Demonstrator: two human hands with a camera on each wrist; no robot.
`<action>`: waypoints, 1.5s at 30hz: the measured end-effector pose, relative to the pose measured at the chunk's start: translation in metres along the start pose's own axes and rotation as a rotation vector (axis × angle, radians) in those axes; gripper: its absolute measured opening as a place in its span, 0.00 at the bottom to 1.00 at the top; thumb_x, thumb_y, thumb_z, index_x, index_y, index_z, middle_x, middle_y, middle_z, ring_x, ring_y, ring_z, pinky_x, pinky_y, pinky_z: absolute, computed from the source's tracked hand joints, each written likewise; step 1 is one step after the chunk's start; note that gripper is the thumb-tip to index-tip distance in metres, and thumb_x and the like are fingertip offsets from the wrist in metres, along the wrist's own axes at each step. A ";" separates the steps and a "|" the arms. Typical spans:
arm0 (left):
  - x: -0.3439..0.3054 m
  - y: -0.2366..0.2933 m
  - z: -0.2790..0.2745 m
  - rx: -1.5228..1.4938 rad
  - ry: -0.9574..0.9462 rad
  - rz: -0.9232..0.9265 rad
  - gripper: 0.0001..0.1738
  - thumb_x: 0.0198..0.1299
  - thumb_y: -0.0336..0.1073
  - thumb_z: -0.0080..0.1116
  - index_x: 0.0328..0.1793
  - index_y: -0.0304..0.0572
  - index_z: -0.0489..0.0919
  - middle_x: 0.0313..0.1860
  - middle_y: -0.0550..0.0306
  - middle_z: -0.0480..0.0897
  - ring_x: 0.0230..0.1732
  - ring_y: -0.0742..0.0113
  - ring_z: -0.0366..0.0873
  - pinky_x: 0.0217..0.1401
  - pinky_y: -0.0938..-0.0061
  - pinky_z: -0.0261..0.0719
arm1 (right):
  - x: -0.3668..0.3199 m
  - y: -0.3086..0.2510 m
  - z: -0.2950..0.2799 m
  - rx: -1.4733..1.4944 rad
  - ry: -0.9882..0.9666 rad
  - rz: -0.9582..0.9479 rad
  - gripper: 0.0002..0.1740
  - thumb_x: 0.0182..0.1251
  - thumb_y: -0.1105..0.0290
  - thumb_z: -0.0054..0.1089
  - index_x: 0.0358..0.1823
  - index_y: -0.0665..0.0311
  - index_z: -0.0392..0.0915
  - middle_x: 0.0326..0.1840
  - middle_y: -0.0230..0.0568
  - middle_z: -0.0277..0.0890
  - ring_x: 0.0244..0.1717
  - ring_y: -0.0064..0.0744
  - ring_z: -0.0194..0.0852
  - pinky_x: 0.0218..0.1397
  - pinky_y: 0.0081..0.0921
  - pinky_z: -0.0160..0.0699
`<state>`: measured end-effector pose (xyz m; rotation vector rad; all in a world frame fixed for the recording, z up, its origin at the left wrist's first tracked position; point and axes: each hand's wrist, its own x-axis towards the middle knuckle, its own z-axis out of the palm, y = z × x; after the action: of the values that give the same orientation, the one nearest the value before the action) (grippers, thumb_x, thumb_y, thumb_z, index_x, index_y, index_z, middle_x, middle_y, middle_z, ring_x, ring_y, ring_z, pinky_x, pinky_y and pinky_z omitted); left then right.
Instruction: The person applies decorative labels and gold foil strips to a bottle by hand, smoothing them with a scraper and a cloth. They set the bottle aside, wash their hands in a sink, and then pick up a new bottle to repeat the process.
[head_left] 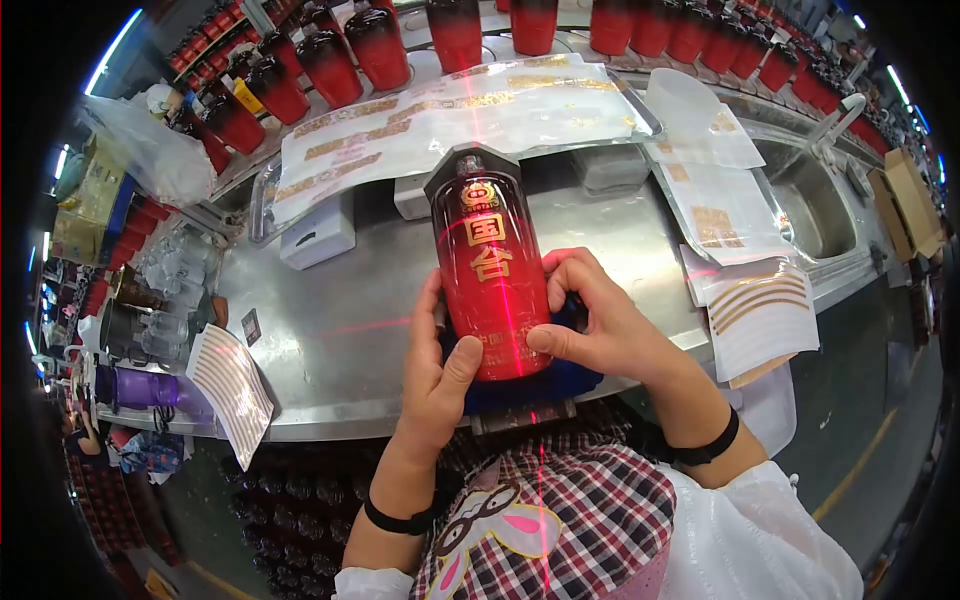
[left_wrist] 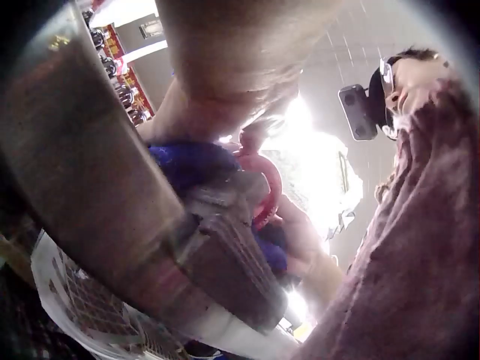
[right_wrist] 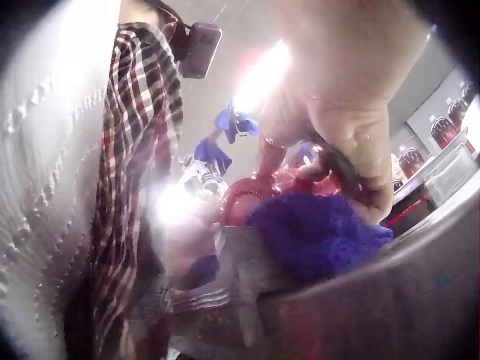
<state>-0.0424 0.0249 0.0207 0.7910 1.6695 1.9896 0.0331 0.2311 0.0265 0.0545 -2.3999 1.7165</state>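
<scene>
A red bottle with a dark top and gold characters (head_left: pixel 492 280) lies on a blue cloth (head_left: pixel 560 385) at the table's front edge, its neck pointing away. The left hand (head_left: pixel 436 385) holds its left side, thumb on the lower face. On the other side the right hand (head_left: pixel 610 325) grips it, thumb on the front and fingers bent at the edge. A red laser line crosses the bottle. In the right wrist view the bottle's round base (right_wrist: pixel 246 199) shows above the blue cloth (right_wrist: pixel 315 232).
Behind the bottle, a tray bears sheets with gold decals (head_left: pixel 400 125). More decal sheets (head_left: pixel 765 310) lie at the right by a sink (head_left: pixel 815 205). A striped sheet (head_left: pixel 232 385) overhangs the front left edge. Red bottles (head_left: pixel 380 48) line the back.
</scene>
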 end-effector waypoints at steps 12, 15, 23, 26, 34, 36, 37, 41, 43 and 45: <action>-0.001 -0.002 -0.001 0.013 -0.016 0.006 0.51 0.68 0.54 0.57 0.81 0.29 0.43 0.76 0.37 0.58 0.76 0.53 0.58 0.77 0.63 0.55 | 0.000 0.001 -0.001 -0.023 0.002 -0.041 0.26 0.58 0.51 0.73 0.37 0.62 0.68 0.58 0.50 0.64 0.63 0.46 0.64 0.68 0.35 0.62; -0.002 -0.004 -0.002 -0.059 -0.008 0.008 0.50 0.69 0.54 0.55 0.81 0.29 0.42 0.76 0.37 0.57 0.76 0.54 0.58 0.78 0.63 0.54 | -0.001 0.000 -0.001 0.014 0.002 -0.026 0.25 0.59 0.51 0.72 0.37 0.62 0.68 0.57 0.49 0.64 0.62 0.44 0.65 0.69 0.35 0.62; -0.001 -0.008 -0.006 -0.083 -0.020 0.008 0.48 0.70 0.51 0.54 0.81 0.30 0.42 0.77 0.38 0.57 0.77 0.53 0.57 0.78 0.62 0.54 | 0.000 0.002 -0.002 0.021 -0.013 -0.021 0.24 0.59 0.52 0.72 0.38 0.62 0.69 0.57 0.49 0.64 0.63 0.44 0.64 0.69 0.35 0.61; 0.000 -0.005 -0.003 -0.009 -0.028 0.005 0.48 0.69 0.50 0.56 0.81 0.30 0.43 0.77 0.38 0.57 0.77 0.54 0.57 0.78 0.63 0.54 | 0.000 0.001 -0.002 0.014 -0.011 -0.008 0.25 0.59 0.51 0.73 0.38 0.62 0.69 0.57 0.50 0.64 0.63 0.45 0.64 0.69 0.35 0.61; 0.001 -0.004 -0.001 -0.001 -0.001 0.015 0.53 0.64 0.53 0.61 0.81 0.31 0.44 0.74 0.40 0.61 0.74 0.55 0.62 0.76 0.63 0.59 | 0.000 0.000 -0.002 0.022 -0.020 0.004 0.26 0.58 0.51 0.73 0.38 0.61 0.67 0.59 0.49 0.64 0.63 0.41 0.62 0.69 0.34 0.60; 0.002 -0.004 0.002 0.040 0.012 0.023 0.54 0.63 0.55 0.62 0.81 0.31 0.44 0.73 0.41 0.62 0.72 0.55 0.63 0.75 0.64 0.61 | -0.002 0.001 -0.002 0.025 -0.016 0.010 0.25 0.59 0.53 0.73 0.41 0.62 0.69 0.59 0.51 0.66 0.63 0.45 0.65 0.68 0.34 0.63; 0.002 -0.004 0.002 0.043 0.020 0.018 0.55 0.63 0.56 0.63 0.81 0.31 0.44 0.72 0.41 0.63 0.72 0.56 0.64 0.74 0.64 0.61 | -0.003 0.003 -0.003 0.026 -0.014 0.007 0.24 0.60 0.55 0.72 0.44 0.62 0.70 0.59 0.51 0.67 0.62 0.44 0.67 0.67 0.34 0.64; 0.002 -0.001 0.007 -0.001 0.041 0.024 0.55 0.62 0.56 0.62 0.81 0.31 0.45 0.70 0.42 0.65 0.69 0.57 0.66 0.72 0.65 0.64 | -0.012 -0.008 -0.013 0.125 0.156 0.141 0.30 0.61 0.62 0.70 0.62 0.63 0.70 0.60 0.53 0.71 0.59 0.42 0.73 0.61 0.33 0.73; 0.002 -0.003 0.006 0.031 0.046 0.022 0.54 0.62 0.56 0.62 0.80 0.30 0.46 0.69 0.42 0.66 0.68 0.58 0.67 0.72 0.65 0.64 | -0.018 -0.006 -0.016 -0.094 0.254 -0.103 0.30 0.62 0.74 0.64 0.67 0.63 0.69 0.64 0.57 0.71 0.60 0.46 0.75 0.60 0.33 0.76; 0.002 -0.004 0.004 0.064 0.049 0.021 0.54 0.62 0.56 0.62 0.80 0.30 0.46 0.69 0.42 0.67 0.68 0.58 0.68 0.72 0.65 0.64 | -0.021 -0.013 -0.018 -0.313 0.211 -0.335 0.30 0.58 0.80 0.62 0.65 0.60 0.73 0.66 0.58 0.69 0.62 0.51 0.74 0.63 0.37 0.75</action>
<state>-0.0414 0.0296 0.0174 0.7913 1.7679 1.9928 0.0575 0.2418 0.0403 0.2061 -2.3130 1.1332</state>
